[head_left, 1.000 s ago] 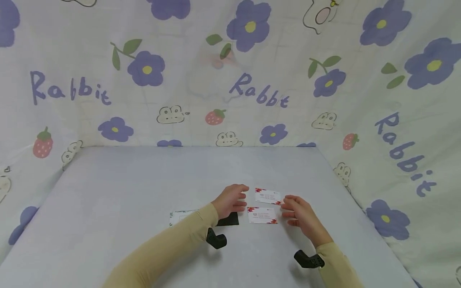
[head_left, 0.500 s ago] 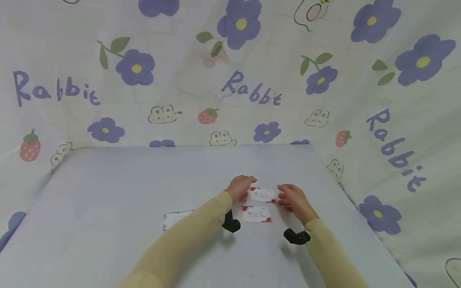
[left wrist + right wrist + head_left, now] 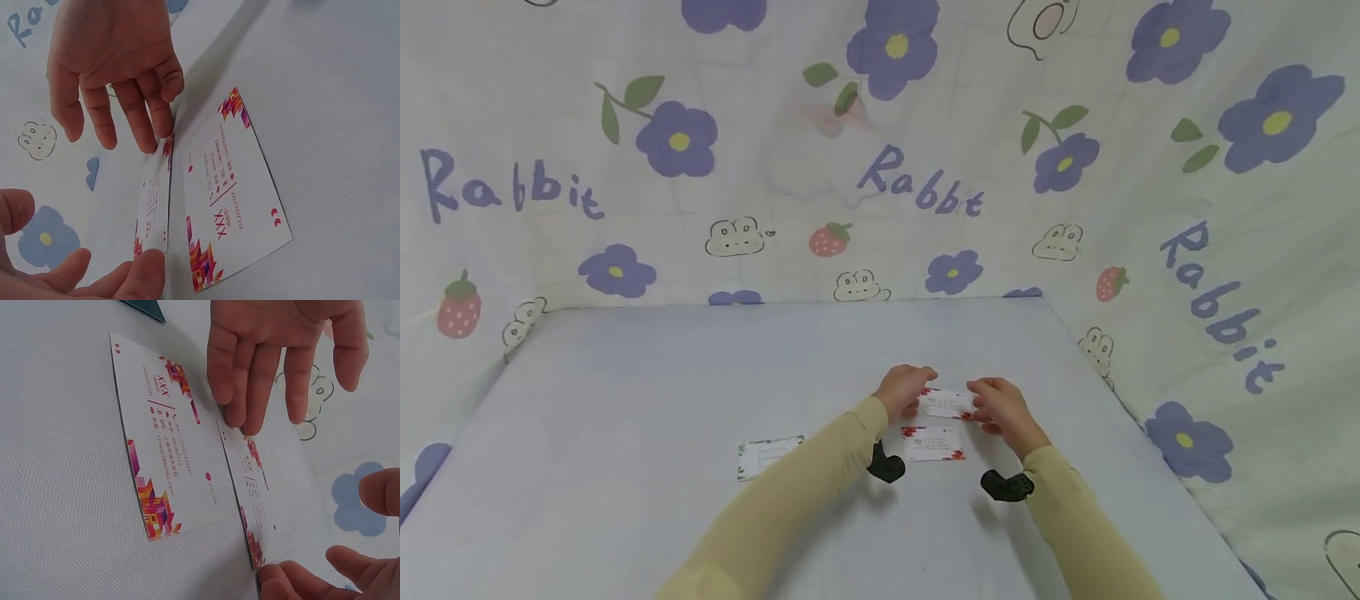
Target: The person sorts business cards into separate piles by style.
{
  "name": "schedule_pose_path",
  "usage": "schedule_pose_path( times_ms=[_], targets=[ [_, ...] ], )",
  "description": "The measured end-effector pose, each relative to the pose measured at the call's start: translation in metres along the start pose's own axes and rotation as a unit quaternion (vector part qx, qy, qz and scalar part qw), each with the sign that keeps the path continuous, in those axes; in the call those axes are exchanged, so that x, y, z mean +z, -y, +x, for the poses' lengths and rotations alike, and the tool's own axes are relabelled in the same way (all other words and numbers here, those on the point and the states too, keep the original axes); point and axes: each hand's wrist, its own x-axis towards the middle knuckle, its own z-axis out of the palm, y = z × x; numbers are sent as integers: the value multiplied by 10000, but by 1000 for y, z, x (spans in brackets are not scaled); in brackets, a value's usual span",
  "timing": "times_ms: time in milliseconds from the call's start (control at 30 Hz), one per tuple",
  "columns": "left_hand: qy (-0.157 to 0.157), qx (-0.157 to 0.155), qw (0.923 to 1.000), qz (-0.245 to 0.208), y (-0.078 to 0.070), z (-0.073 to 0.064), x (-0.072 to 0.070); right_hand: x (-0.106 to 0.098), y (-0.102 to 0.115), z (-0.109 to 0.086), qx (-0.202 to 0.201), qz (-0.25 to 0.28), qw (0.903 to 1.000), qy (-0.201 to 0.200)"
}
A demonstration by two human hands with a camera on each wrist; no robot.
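Two white business cards with red-orange corner patterns lie one behind the other on the table, the far card and the near card. My left hand is at the far card's left end, fingers extended and fingertips right at its edge. At the right end is my right hand, its fingers loosely extended with the tips at that edge. In the left wrist view the far card stretches between both hands' fingertips. The near card lies flat in front, touched by neither hand.
A white card with green leaf edging lies to the left, partly behind my left sleeve. A dark green corner shows in the right wrist view. Printed cloth walls the back and right of the white table.
My left hand has moved right and away from me to the far card's left end, its forearm now covering the black card. My right hand has moved slightly left, onto that card's right end.
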Motion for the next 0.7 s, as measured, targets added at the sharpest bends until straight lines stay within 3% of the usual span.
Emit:
schedule_pose_path(
  times_ms=[267,700],
  targets=[
    [-30,-75,9998,-172,-2,-10,-1,3,0,-2,44,132,9999,24],
    [96,-361,9889,-1436,0,-15,-8,2,1,0,353,824,9959,102]
  ],
)
